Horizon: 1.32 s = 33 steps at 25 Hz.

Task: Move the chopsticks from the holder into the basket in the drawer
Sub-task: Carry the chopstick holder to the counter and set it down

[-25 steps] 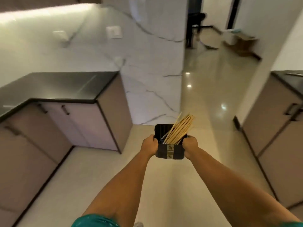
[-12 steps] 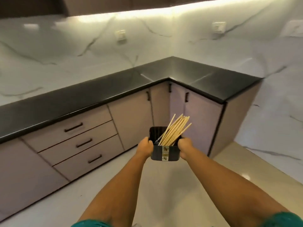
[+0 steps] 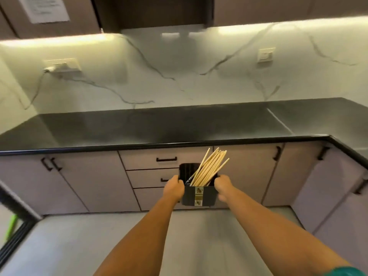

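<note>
My left hand [image 3: 173,188] and right hand [image 3: 222,187] grip the dark holder [image 3: 197,195] of wooden chopsticks [image 3: 210,168]; its front label [image 3: 198,195] is unreadable.

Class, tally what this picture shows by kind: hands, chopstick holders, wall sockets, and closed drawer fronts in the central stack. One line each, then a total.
Hands: 2, left hand, right hand
Chopstick holder: 1
Wall sockets: 2
Drawer fronts: 3
Total: 8

Warm strip light under the cabinets [image 3: 151,12] washes my marble wall [image 3: 179,76] bright; the black surface [image 3: 159,128] throws back a dull sheen. Wide-angle bend bows the edges, and motion blur softens the whole kitchen.
</note>
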{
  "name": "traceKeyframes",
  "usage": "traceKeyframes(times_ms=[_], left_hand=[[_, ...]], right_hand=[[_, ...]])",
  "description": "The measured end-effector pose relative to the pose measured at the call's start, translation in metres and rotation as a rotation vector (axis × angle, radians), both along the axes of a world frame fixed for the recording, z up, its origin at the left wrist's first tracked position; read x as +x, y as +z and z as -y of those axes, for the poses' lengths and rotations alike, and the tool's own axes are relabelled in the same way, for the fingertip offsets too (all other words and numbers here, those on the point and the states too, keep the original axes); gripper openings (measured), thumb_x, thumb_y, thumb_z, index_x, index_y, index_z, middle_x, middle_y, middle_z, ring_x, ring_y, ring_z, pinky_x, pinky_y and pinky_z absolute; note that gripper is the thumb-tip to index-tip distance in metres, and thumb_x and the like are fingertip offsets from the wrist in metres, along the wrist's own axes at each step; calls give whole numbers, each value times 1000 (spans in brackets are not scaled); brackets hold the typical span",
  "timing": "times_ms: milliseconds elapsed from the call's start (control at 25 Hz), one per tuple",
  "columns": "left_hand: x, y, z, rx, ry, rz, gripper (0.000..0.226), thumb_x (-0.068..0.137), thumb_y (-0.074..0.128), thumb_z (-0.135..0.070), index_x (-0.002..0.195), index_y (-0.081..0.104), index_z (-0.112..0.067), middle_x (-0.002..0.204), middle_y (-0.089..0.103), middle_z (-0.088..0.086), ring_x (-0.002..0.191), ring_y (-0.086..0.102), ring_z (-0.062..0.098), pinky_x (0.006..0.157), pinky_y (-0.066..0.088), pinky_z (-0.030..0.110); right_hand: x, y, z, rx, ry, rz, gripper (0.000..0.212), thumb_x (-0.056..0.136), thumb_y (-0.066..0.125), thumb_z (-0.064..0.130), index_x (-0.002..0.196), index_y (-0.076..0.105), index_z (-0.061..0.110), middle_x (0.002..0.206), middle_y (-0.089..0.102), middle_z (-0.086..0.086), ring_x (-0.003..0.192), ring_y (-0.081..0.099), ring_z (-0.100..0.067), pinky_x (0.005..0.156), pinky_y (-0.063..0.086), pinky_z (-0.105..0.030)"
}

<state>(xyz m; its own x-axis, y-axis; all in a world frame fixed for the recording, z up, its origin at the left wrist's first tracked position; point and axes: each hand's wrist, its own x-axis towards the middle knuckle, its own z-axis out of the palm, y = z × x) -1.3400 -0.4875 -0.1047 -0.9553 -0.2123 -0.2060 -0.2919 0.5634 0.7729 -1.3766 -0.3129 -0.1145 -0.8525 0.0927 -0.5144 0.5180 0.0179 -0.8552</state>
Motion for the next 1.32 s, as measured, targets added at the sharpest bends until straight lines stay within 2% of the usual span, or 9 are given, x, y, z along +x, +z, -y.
traceKeyframes(times_ms=[160, 240, 320, 480, 760, 920, 1000, 1200, 1320], left_hand=[[-56, 12, 55, 34, 149, -40, 22, 99, 37, -19, 112, 54, -15, 97, 58, 2, 77, 52, 9, 62, 42, 24], [-85, 15, 80, 49, 203, -56, 24, 99, 38, -20, 115, 55, -14, 94, 58, 0, 80, 53, 10, 68, 45, 27], [-120, 21, 102, 109, 255, -58, 24, 99, 39, -24, 112, 57, -16, 99, 60, 3, 84, 54, 12, 77, 47, 31], [-203, 29, 146, 528, 398, 7, 30, 93, 46, -41, 105, 59, -17, 99, 64, 4, 94, 60, 20, 90, 50, 40], [-348, 32, 207, 687, 384, 57, 29, 98, 38, -41, 104, 61, -24, 96, 65, 3, 93, 61, 20, 86, 51, 38], [-411, 25, 216, 702, 379, 53, 30, 99, 36, -35, 90, 63, -24, 89, 66, 2, 88, 62, 17, 81, 53, 35], [-433, 19, 216, 701, 387, 65, 32, 99, 36, -34, 97, 65, -23, 89, 67, 3, 89, 64, 18, 84, 54, 37], [-459, 3, 224, 796, 424, 76, 30, 98, 39, -35, 108, 65, -25, 100, 67, 3, 93, 63, 17, 65, 52, 28], [-462, 1, 223, 767, 415, 87, 32, 98, 38, -35, 114, 64, -25, 101, 66, 2, 94, 62, 16, 70, 53, 30]], right_hand=[[-77, 17, 60, 21, 137, -52, 26, 100, 42, 12, 122, 55, 4, 118, 62, -16, 109, 58, -28, 93, 51, -44], [-112, 21, 89, 34, 183, -73, 28, 101, 39, 11, 124, 54, 5, 122, 60, -15, 110, 55, -26, 91, 47, -39], [-147, 24, 112, -27, 195, -76, 29, 99, 39, 13, 120, 59, 7, 122, 61, -14, 115, 54, -27, 101, 43, -43], [-226, 24, 148, -259, 147, -81, 35, 98, 40, 35, 97, 71, 18, 114, 68, -12, 112, 59, -26, 93, 48, -40], [-363, 28, 203, -398, 19, -74, 69, 95, 28, 64, 140, 50, 16, 143, 52, -7, 132, 46, -25, 112, 36, -46], [-413, 29, 214, -364, 24, -102, 63, 97, 28, 60, 141, 48, 20, 149, 46, -2, 138, 38, -20, 118, 25, -41], [-433, 23, 215, -355, 9, -95, 61, 97, 29, 58, 141, 48, 20, 150, 45, -3, 138, 39, -21, 119, 23, -44], [-463, 9, 222, -287, -52, -39, 69, 94, 29, 65, 143, 46, 19, 147, 47, -6, 136, 42, -25, 118, 26, -46], [-460, 11, 229, -185, -113, -57, 66, 95, 27, 64, 139, 49, 19, 146, 48, -5, 136, 40, -25, 113, 25, -40]])
